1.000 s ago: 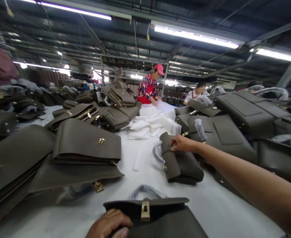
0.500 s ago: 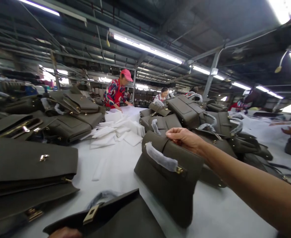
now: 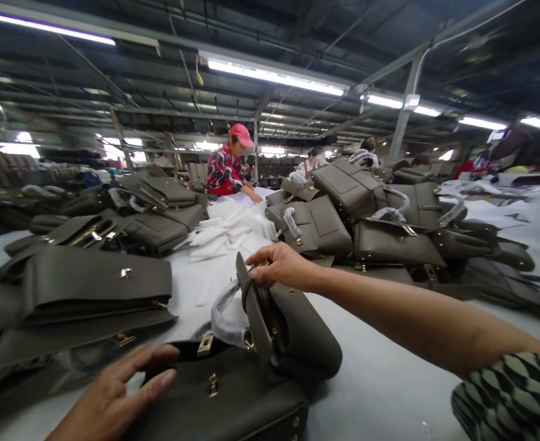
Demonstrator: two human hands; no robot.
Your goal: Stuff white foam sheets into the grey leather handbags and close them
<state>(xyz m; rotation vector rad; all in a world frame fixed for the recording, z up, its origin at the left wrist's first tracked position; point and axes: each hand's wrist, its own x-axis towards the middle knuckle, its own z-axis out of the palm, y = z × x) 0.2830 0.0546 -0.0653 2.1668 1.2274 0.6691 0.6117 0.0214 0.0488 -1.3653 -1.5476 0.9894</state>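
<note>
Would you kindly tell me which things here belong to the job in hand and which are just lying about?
In use: right hand, upright bag, left hand, flat bag.
Lying about: left bags, right bags, white sheets.

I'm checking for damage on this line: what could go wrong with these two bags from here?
The tilted handbag under the right hand leans against the near handbag and might topple. Its leather lies close to that bag's gold clasp, which could scuff it. The open left hand isn't steadying the near handbag, so it could shift.
</note>
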